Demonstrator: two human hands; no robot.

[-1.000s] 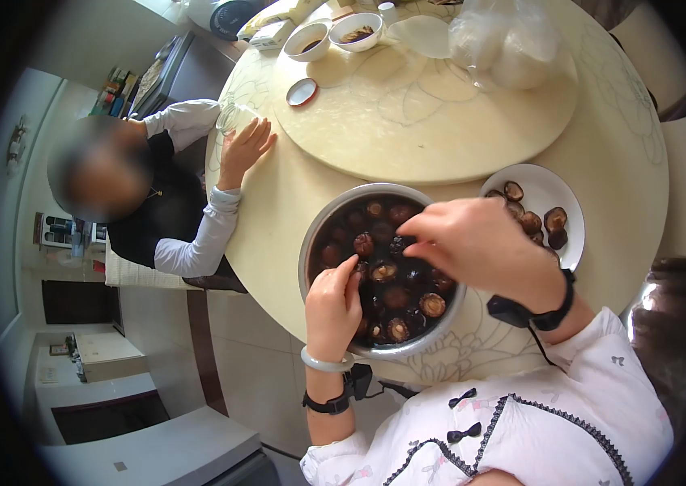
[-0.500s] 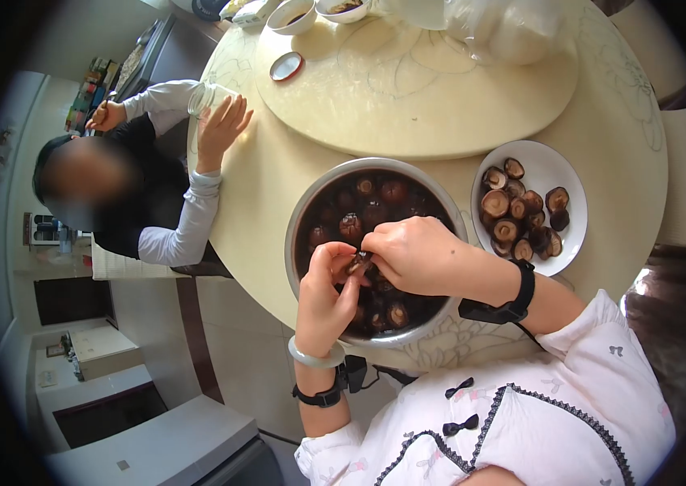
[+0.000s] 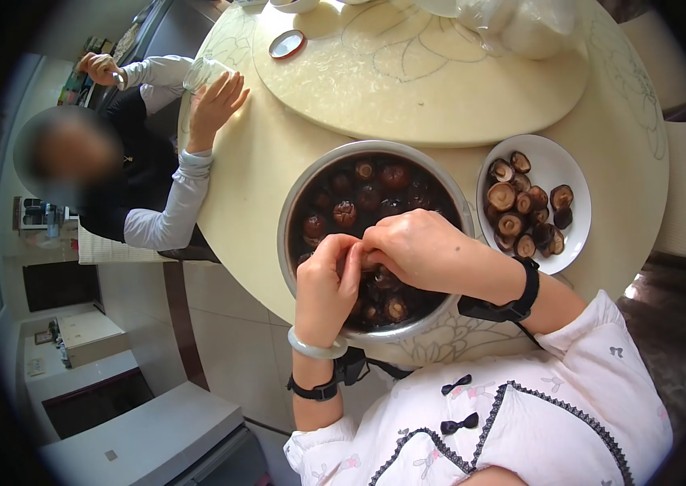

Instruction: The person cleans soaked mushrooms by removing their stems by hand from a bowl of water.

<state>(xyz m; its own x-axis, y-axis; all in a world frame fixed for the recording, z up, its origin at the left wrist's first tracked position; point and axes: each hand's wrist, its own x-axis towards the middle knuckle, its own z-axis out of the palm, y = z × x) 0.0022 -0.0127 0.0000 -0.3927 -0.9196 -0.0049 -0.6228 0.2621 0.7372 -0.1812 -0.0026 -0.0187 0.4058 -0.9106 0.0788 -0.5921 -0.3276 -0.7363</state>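
Over a metal basin of dark water, my left hand and my right hand meet with fingers pinched together. Between them is a shiitake mushroom, now almost wholly hidden behind the fingertips. Several wet, dark shiitake mushrooms float in the basin below and around my hands. To the right of the basin, a white plate carries a cluster of shiitake mushrooms, many with their stem side up.
At the left of the round table, another person holds a glass jar near the edge. A raised turntable bears a jar lid and a plastic bag. A bowl stands at the far edge of view.
My fingers have closed in further, hiding the mushroom that showed between them. The other person's raised hand has shifted up and left. The view has tilted slightly.
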